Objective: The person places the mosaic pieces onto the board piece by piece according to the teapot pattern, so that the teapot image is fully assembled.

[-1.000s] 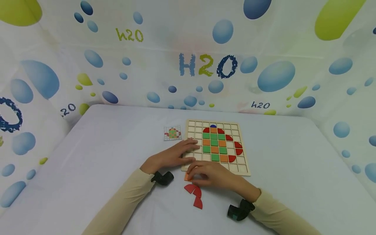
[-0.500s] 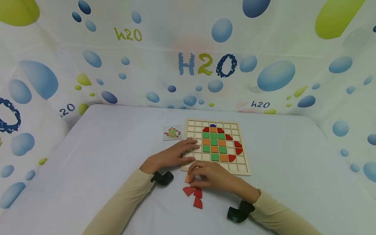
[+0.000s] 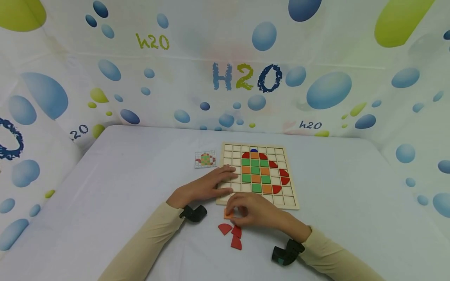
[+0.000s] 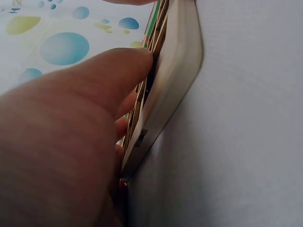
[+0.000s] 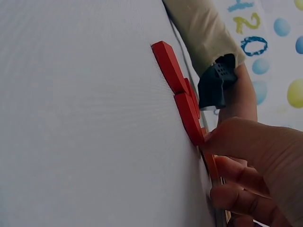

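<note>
My left hand [image 3: 204, 187] lies over the left edge of a wooden grid board [image 3: 291, 199], fingers stretched onto its squares. The left wrist view shows the thumb [image 4: 128, 64] along the board's edge. Below the front edge, my right hand [image 3: 258, 210] has its curled index finger on an orange square tile [image 3: 226, 216] and its thumb at the tile's near side. Three red quarter-circle tiles lie just nearer, among them one to the left [image 3: 225, 229] and one at the front [image 3: 236, 242]; in the right wrist view the red tiles [image 5: 168, 66] line up beside the thumb.
On the board, green tiles [image 3: 255, 163], orange tiles [image 3: 256, 179], red quarter-circles [image 3: 284, 180] and a blue piece [image 3: 254, 150] form a pattern. Left of the board lies a small pattern card [image 3: 205, 159]. A white cloth [image 3: 147, 156] covers the table, with a printed backdrop behind.
The orange tile has turned and shifted slightly right under my right fingers. One red quarter-circle has slid a little left and nearer. My left hand stays on the board.
</note>
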`<action>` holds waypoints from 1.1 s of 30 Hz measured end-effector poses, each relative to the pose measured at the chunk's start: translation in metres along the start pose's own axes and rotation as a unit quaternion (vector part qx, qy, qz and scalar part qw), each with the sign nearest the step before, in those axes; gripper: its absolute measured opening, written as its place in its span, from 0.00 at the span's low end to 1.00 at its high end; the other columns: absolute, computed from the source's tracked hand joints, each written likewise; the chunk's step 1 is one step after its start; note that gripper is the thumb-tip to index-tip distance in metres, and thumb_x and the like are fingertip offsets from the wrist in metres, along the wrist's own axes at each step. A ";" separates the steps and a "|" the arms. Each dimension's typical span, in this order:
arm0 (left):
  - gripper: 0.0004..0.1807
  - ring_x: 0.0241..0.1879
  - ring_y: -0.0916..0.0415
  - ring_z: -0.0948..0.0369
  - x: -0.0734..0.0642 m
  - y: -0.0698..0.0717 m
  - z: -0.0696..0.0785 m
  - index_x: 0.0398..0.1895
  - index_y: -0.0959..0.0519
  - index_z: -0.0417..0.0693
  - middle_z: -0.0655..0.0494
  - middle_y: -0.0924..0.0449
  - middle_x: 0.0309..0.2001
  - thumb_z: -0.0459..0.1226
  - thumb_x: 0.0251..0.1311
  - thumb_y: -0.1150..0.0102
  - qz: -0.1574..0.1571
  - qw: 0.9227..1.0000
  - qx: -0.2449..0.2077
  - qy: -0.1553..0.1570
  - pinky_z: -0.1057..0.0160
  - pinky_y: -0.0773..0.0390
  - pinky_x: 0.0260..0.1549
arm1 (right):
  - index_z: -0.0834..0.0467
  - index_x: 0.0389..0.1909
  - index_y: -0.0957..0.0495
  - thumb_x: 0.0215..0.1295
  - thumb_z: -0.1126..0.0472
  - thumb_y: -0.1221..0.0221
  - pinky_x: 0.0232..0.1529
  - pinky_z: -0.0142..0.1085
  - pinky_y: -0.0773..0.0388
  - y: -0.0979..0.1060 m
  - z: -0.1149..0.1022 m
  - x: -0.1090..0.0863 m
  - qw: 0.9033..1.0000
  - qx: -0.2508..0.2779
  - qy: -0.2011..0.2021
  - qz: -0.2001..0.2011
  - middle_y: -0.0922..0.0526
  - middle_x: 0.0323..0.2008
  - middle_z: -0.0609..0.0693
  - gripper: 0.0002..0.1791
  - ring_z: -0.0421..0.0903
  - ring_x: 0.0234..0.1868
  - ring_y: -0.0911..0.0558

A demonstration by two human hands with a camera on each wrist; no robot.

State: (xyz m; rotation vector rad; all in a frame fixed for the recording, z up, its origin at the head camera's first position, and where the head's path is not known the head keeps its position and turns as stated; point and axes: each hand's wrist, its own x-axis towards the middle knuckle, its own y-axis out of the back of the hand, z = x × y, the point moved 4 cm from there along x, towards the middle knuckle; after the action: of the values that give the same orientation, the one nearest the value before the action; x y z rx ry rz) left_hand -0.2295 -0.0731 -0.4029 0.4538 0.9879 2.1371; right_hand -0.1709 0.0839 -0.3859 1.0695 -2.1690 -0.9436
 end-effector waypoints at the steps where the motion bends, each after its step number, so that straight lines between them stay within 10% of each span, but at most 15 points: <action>1: 0.29 0.76 0.55 0.50 0.000 0.000 0.000 0.70 0.34 0.44 0.47 0.43 0.74 0.44 0.69 0.45 0.001 1.000 0.000 -0.002 0.45 0.50 0.72 | 0.51 0.37 0.17 0.60 0.61 0.33 0.31 0.23 0.28 0.000 0.000 0.000 1.000 0.002 0.001 0.000 0.20 0.38 0.39 0.06 0.32 0.30 0.27; 33: 0.29 0.76 0.56 0.49 0.000 -0.002 -0.001 0.70 0.33 0.44 0.47 0.43 0.74 0.44 0.68 0.44 0.003 1.000 -0.004 0.003 0.45 0.50 0.72 | 0.53 0.38 0.15 0.61 0.65 0.35 0.32 0.29 0.26 0.029 0.031 -0.010 0.996 0.024 -0.072 0.054 0.20 0.42 0.44 0.07 0.41 0.33 0.26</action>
State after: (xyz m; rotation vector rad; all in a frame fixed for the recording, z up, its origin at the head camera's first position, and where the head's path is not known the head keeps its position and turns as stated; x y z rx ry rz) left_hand -0.2289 -0.0722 -0.4051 0.4472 0.9820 2.1484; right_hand -0.2004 0.1155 -0.3841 0.9202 -2.3529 -0.9486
